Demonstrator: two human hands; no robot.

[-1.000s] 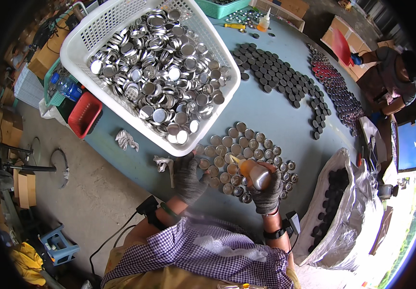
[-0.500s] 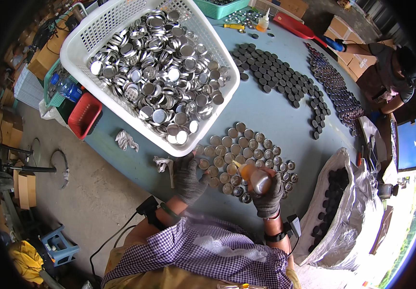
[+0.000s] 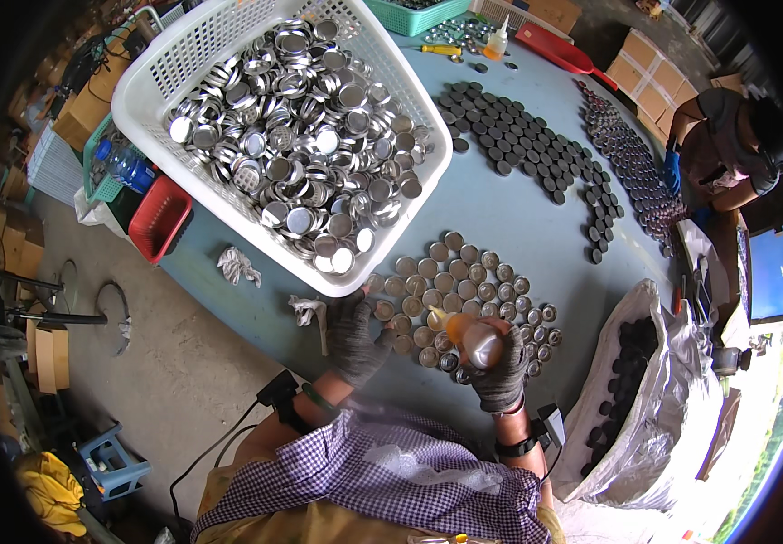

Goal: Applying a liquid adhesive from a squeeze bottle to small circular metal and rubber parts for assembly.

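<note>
The right hand (image 3: 500, 379), in a grey glove, has its grip closed around a clear squeeze bottle (image 3: 480, 344) of amber liquid. The bottle is tilted, its nozzle pointing to the left and away from the person, above a cluster of round metal caps (image 3: 458, 269) spread on the blue-grey surface (image 3: 546, 245). The left hand (image 3: 358, 346), also gloved, rests beside the near left edge of the cluster, its grip loosely open with the thumb apart from the fingers, near the closest corner of a white basket (image 3: 328, 280) heaped with shiny metal lids (image 3: 296, 163). A crumpled cloth (image 3: 306, 309) lies just left of that hand.

Beyond the cluster, dark discs (image 3: 518, 131) form a curved band, and past them runs a strip of smaller-looking pieces (image 3: 623, 150). A co-worker (image 3: 727, 150) at the far right reaches a blue-gloved hand (image 3: 671, 172) to that strip. A white sack (image 3: 604, 467) holding black pieces (image 3: 629, 372) stands at the right.
</note>
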